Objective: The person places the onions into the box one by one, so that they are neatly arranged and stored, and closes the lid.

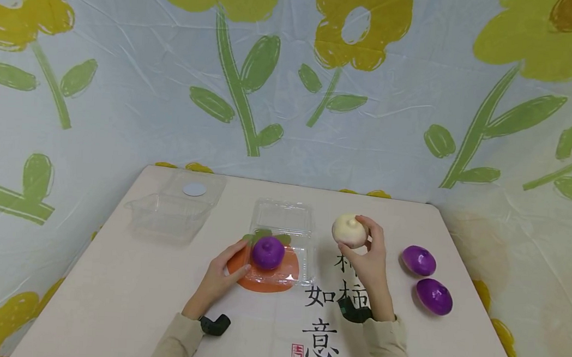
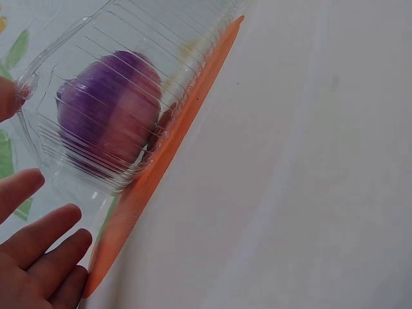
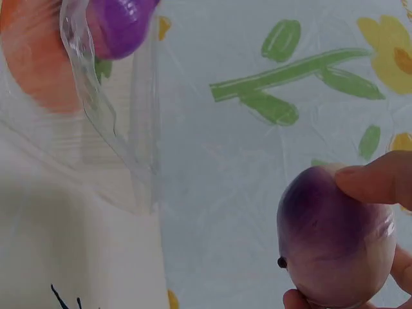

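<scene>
My right hand point(image 1: 371, 260) grips a round white-and-purple onion point(image 1: 348, 230) above the table, thumb and fingers around its sides. In the right wrist view, the onion point(image 3: 335, 238) has a purple patch fading to white and a small dark nub. My left hand point(image 1: 221, 275) touches the left side of an open clear plastic clamshell box point(image 1: 306, 256). The left wrist view shows a fingertip at the box's rim, with the other fingers spread and fairly straight. Inside the box sits a purple onion point(image 1: 268, 253); its lid is folded back behind it.
A second open clear box point(image 1: 168, 217) stands at the back left of the table. Two glossy purple onions point(image 1: 419, 260) point(image 1: 434, 297) lie to the right of my right hand. The tablecloth bears a printed orange fruit and black characters point(image 1: 320, 339). Flowered cloth hangs behind.
</scene>
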`<state>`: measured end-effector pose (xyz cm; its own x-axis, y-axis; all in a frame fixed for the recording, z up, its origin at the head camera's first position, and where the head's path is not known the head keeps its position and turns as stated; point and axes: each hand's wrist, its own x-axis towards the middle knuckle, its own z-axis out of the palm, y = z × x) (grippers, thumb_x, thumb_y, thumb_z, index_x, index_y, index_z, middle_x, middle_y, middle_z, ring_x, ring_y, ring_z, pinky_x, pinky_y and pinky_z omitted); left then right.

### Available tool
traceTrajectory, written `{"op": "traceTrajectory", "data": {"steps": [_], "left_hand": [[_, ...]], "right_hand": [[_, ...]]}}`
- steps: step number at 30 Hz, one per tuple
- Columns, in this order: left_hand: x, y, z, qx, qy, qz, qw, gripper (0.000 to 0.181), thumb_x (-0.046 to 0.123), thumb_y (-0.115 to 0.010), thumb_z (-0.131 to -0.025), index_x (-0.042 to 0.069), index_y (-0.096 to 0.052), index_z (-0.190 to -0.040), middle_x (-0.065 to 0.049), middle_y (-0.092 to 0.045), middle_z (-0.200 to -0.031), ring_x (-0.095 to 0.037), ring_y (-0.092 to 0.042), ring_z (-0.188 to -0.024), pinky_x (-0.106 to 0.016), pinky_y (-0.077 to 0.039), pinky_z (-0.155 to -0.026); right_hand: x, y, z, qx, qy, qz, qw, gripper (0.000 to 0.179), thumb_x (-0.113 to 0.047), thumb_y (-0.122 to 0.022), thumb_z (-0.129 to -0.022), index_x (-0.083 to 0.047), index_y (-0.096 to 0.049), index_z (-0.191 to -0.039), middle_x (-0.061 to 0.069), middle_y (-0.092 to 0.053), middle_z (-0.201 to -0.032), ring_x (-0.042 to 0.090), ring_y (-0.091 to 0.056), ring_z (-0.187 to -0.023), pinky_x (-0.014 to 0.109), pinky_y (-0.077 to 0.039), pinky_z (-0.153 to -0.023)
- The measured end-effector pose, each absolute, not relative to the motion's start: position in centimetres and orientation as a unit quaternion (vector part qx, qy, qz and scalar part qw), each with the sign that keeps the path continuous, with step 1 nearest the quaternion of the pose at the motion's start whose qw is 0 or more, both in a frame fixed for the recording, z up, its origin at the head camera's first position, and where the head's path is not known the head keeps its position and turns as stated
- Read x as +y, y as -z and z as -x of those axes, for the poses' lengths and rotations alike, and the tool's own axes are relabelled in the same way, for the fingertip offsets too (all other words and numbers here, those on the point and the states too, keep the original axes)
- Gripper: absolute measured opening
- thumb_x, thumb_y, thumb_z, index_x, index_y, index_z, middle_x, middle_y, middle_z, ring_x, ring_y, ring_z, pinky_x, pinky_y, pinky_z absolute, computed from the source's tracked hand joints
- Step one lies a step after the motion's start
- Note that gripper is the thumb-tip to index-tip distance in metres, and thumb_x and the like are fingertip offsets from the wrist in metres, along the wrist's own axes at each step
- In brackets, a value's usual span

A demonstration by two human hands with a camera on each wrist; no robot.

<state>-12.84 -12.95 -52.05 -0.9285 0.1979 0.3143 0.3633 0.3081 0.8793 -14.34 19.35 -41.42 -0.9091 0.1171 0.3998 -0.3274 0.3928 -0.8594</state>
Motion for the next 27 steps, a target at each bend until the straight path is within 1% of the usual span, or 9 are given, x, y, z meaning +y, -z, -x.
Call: {"op": "traceTrajectory", "data": {"steps": [5,10,13,18,21,23,27], "left_hand": [[-12.9,52.2,12.9,-0.802,0.565,0.177,0.077,0.057,0.007,-0.072,-0.089,-0.004,-0.050,-0.141,-0.025,-0.049,-0.144,-0.042,-0.041,-0.137,-0.021,-0.026,-0.113],[-12.9,52.3,12.9,-0.802,0.563,0.181,0.083,0.057,0.007,-0.073,-0.089,-0.004,-0.051,-0.141,-0.024,-0.050,-0.144,-0.042,-0.042,-0.136,-0.019,-0.026,-0.112],[-12.9,52.3,12.9,-0.803,0.562,0.182,0.084,0.057,0.006,-0.073,-0.089,-0.004,-0.051,-0.141,-0.025,-0.050,-0.143,-0.042,-0.042,-0.136,-0.020,-0.027,-0.112],[-12.9,52.2,12.9,-0.802,0.563,0.180,0.081,0.057,0.006,-0.073,-0.089,-0.004,-0.051,-0.141,-0.025,-0.049,-0.144,-0.043,-0.042,-0.136,-0.024,-0.028,-0.114],[-12.9,52.2,12.9,-0.801,0.566,0.179,0.080,0.058,0.006,-0.073,-0.089,-0.004,-0.050,-0.141,-0.025,-0.049,-0.144,-0.043,-0.042,-0.136,-0.024,-0.028,-0.114],[-12.9,52.3,12.9,-0.800,0.567,0.179,0.080,0.058,0.006,-0.073,-0.089,-0.004,-0.050,-0.141,-0.025,-0.049,-0.144,-0.043,-0.041,-0.136,-0.023,-0.027,-0.113],[-12.9,52.3,12.9,-0.800,0.566,0.182,0.083,0.057,0.005,-0.073,-0.088,-0.005,-0.051,-0.140,-0.026,-0.049,-0.143,-0.044,-0.042,-0.136,-0.021,-0.026,-0.112]], "right_hand": [[18.3,41.7,13.5,-0.810,-0.549,-0.112,0.175,0.069,0.021,-0.076,-0.069,0.013,-0.048,-0.131,0.032,-0.045,-0.135,0.026,-0.044,-0.115,0.023,-0.044,-0.085],[18.1,43.7,13.5,-0.804,-0.554,-0.159,0.146,0.068,0.019,-0.077,-0.069,0.012,-0.049,-0.130,0.032,-0.046,-0.134,0.025,-0.045,-0.114,0.023,-0.044,-0.084],[18.4,45.7,13.9,-0.795,-0.567,-0.174,0.128,0.069,0.018,-0.077,-0.070,0.009,-0.049,-0.133,0.029,-0.046,-0.136,0.024,-0.044,-0.116,0.023,-0.043,-0.086],[18.7,48.2,14.5,-0.795,-0.569,-0.183,0.104,0.072,0.014,-0.079,-0.072,0.000,-0.050,-0.137,0.020,-0.045,-0.141,0.020,-0.042,-0.122,0.021,-0.043,-0.092],[18.7,48.7,14.5,-0.802,-0.558,-0.188,0.096,0.071,0.009,-0.081,-0.074,-0.006,-0.052,-0.137,0.014,-0.046,-0.142,0.019,-0.043,-0.123,0.022,-0.044,-0.092],[18.6,48.8,14.5,-0.803,-0.557,-0.190,0.091,0.070,0.008,-0.081,-0.074,-0.009,-0.053,-0.136,0.012,-0.046,-0.142,0.020,-0.043,-0.122,0.025,-0.046,-0.089],[18.3,49.2,14.5,-0.809,-0.550,-0.192,0.079,0.070,0.006,-0.081,-0.074,-0.012,-0.054,-0.135,0.009,-0.046,-0.142,0.022,-0.044,-0.123,0.032,-0.046,-0.090]]}}
